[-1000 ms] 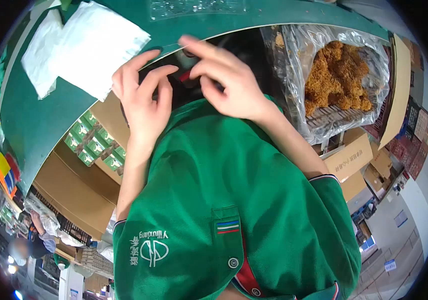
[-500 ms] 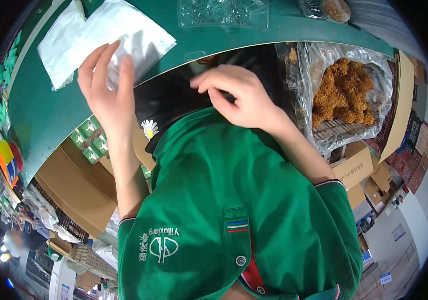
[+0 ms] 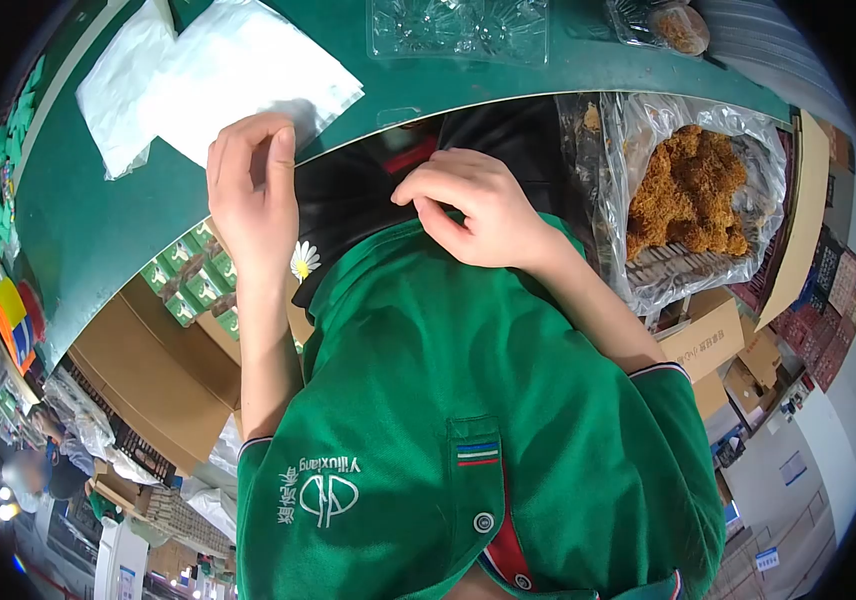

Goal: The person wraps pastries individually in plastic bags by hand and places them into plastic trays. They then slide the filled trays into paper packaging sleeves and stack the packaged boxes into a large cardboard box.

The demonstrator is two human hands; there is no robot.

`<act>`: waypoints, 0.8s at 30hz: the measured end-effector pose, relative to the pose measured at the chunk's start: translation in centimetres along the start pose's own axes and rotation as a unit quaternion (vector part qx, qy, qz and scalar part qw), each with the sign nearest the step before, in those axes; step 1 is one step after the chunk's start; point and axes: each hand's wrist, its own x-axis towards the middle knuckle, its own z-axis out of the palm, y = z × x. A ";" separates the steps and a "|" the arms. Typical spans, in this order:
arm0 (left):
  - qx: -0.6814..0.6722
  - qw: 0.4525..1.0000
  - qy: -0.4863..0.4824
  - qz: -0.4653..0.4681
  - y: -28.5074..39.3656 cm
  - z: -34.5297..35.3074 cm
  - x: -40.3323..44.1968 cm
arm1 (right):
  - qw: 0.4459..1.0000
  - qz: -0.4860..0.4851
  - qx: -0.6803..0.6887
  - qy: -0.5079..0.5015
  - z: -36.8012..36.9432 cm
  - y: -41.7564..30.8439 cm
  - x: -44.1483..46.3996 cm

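My left hand is over the front edge of the green table, just in front of a stack of white sheets. Its fingers are loosely curled, with a gap between them and the thumb, and nothing shows in it. Whether the fingertips touch the sheets, I cannot tell. My right hand hovers above my dark-clad lap, fingers bent and thumb apart, with nothing visible in it. Right of it, a crate lined with a clear plastic bag contains golden-brown, floss-covered food pieces.
A clear plastic tray sits at the far side of the green table. Beside it are another clear pack and a round brown food piece. Cardboard boxes stand below, left and right. Another person is at far left.
My left hand has drawn back from the white sheets, shifting right and closer to me, and its spread fingers have curled. My right hand has barely moved.
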 end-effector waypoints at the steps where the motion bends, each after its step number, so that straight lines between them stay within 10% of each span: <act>1: -0.010 1.000 0.007 0.015 0.0 0.0 -0.1 | 1.000 0.000 -0.003 -0.003 0.0 0.0 0.0; 4: 0.251 0.956 0.011 0.149 0.0 -0.1 0.4 | 1.000 -0.002 -0.013 -0.010 0.1 0.1 -0.2; 9: 0.257 0.952 -0.091 0.137 1.1 -0.2 -2.2 | 1.000 -0.005 -0.023 -0.006 -0.2 0.1 -0.2; 24: 0.123 0.987 0.027 0.096 -0.5 0.7 -0.6 | 1.000 0.001 -0.018 -0.004 -0.1 0.1 0.0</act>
